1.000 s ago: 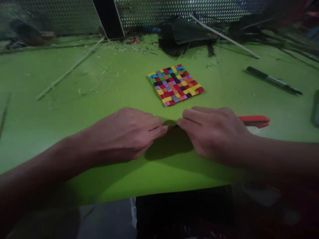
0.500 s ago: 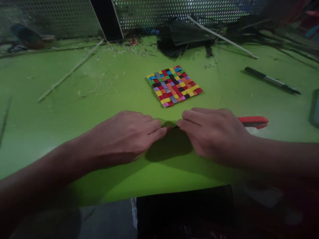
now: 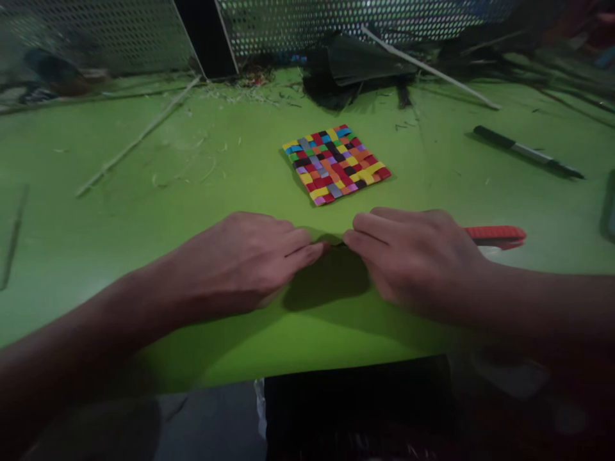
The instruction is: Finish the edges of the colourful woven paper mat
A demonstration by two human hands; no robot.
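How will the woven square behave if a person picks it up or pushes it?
The woven square is probably light, because it looks thin. It seems fairly stiff, since its edges look straight. It should probably slide rather than roll, as it lies flat.

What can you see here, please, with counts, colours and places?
Table: one, green, across view
Woven square: one, multicoloured, centre
Pen: one, black and grey, right
Tool handle: one, red, right, part-hidden
Pale sticks: two, whitish, left and back right
Rod: one, dark, far left
Clutter: uncounted, mostly black, along back
Scraps: many, mixed, back
Post: one, black, back left
Mesh: panels uncounted, grey, back
Edge object: one, greyish, far right
Unclear shape: one, black, below table
Thin item: one, dark, front centre, indistinct
Left hand: one, bare, front left
Right hand: one, bare, front right
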